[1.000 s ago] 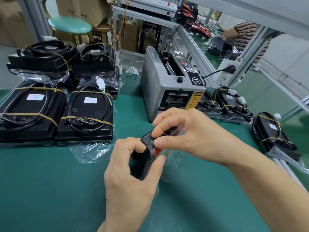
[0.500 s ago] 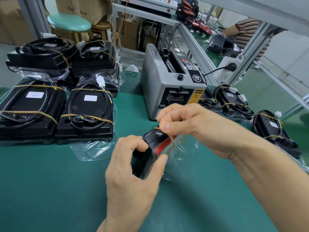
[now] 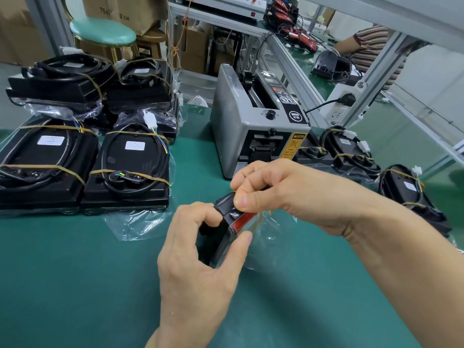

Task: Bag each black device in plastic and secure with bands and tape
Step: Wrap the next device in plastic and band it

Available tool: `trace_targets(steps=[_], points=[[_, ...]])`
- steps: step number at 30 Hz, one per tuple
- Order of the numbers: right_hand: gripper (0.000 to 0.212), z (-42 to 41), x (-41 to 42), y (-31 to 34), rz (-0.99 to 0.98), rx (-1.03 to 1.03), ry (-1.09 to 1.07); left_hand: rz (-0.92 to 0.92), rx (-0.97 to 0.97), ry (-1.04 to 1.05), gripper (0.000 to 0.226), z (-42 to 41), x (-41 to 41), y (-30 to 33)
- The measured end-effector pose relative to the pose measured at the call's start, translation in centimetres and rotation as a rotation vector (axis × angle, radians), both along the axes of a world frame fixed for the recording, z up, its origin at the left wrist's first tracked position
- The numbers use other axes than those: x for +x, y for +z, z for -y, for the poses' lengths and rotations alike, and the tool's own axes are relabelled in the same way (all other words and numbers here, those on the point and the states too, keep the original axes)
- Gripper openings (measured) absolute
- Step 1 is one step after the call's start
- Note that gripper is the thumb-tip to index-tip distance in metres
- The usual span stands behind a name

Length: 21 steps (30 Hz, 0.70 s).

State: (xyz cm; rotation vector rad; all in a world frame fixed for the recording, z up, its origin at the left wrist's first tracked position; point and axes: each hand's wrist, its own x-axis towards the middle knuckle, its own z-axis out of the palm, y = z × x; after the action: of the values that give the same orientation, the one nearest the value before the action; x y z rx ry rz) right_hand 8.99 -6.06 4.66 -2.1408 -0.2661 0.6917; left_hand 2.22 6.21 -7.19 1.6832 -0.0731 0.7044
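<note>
A small black device (image 3: 227, 209) with a red strip stands on edge at the middle of the green table, partly inside a clear plastic bag (image 3: 271, 237). My left hand (image 3: 200, 257) grips its lower part between thumb and fingers. From above, my right hand (image 3: 283, 187) pinches the device's top edge together with the bag's film. A thin tan rubber band shows faintly at the bag just right of the red strip. The device's lower half is hidden behind my left hand.
Bagged, banded black devices (image 3: 133, 169) are stacked at the left. More banded ones (image 3: 351, 154) lie at the right. A grey tape dispenser machine (image 3: 256, 126) stands right behind my hands. Another person (image 3: 371, 49) works at the far bench.
My right hand has shifted its pinch along the device's top edge, and the device now stands a little more upright. My left hand has kept its grip.
</note>
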Motion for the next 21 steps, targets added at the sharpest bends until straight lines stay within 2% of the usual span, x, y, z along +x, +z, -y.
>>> trace_targets(steps=[14, 21], points=[[0.017, -0.37, -0.58, -0.37, 0.158, -0.062, 0.010, -0.004, -0.009, 0.000, 0.029, -0.07, -0.10, 0.27], [0.013, -0.47, -0.77, -0.40, 0.233, -0.081, 0.043, 0.109, 0.145, 0.028, 0.019, 0.06, -0.02, 0.54]])
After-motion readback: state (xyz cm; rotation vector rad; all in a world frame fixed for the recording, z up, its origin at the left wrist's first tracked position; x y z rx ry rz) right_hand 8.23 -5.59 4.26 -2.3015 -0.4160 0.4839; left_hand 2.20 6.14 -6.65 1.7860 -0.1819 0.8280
